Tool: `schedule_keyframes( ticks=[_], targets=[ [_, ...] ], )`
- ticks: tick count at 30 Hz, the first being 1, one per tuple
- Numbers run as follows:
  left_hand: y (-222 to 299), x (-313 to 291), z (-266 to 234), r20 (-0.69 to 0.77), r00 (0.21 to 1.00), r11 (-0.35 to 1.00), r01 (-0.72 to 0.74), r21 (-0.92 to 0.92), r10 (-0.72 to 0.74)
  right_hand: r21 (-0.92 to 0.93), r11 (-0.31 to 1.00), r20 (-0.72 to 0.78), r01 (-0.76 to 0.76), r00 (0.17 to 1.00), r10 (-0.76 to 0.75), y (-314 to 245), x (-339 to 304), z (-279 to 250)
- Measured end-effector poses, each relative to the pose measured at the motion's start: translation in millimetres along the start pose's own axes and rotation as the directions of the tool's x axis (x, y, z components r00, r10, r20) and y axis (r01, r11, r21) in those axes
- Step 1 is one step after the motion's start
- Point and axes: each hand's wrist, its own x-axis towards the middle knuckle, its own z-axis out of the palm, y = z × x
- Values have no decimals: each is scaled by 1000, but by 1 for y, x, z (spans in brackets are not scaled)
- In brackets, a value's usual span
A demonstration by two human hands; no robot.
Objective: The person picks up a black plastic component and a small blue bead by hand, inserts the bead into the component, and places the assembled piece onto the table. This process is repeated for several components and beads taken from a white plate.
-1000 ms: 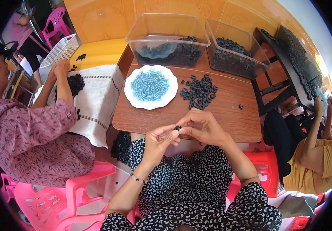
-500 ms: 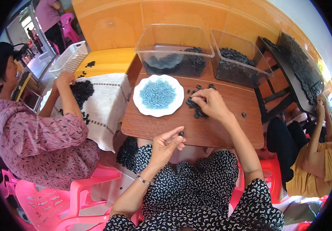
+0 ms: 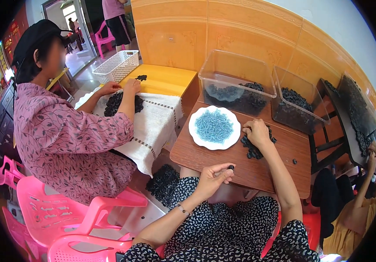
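My left hand (image 3: 214,180) is held over my lap at the table's near edge, pinching a small black ring-like piece (image 3: 230,167) between thumb and finger. My right hand (image 3: 257,133) is over the table, just right of the plate, fingertips pinched together; anything between them is too small to make out. Under and around it lies a loose pile of small black pieces (image 3: 253,151). A white plate with a scalloped rim (image 3: 194,138) holds many tiny clear-blue beads (image 3: 214,125).
Two clear plastic bins (image 3: 236,71) (image 3: 301,114) with black pieces stand at the back of the brown table (image 3: 196,159). On the left a co-worker (image 3: 65,126) handles black pieces on a white cloth (image 3: 161,114). Another person (image 3: 358,214) sits at right. More pieces lie in a floor heap (image 3: 163,182).
The view has turned left, so everything sits farther right and lower. My right hand has shifted slightly toward the plate. The left hand still pinches its black piece.
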Motion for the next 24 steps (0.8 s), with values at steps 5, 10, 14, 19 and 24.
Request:
schedule_keyframes(
  ticks=[5, 10, 14, 19, 24],
  targets=[
    [-4, 0, 2, 9, 1000, 1000, -6, 4, 6, 33, 999, -30, 6, 1000, -5, -4, -2, -7],
    [-1, -1, 5, 23, 1000, 999, -15, 41, 14, 109, 993, -145, -41, 988, 57, -12, -14, -39],
    [-4, -6, 6, 25, 999, 998, -33, 54, 32, 356, 931, -144, -87, 979, 147, -21, -42, -58],
    [-7, -14, 12, 27, 999, 997, -39, 62, 37, 742, 634, 161, -216, 976, 144, -50, -99, -85],
    [-16, -15, 13, 31, 997, 993, -77, 87, 75, 841, 504, 188, -197, 980, 70, -62, -139, -86]
  ],
)
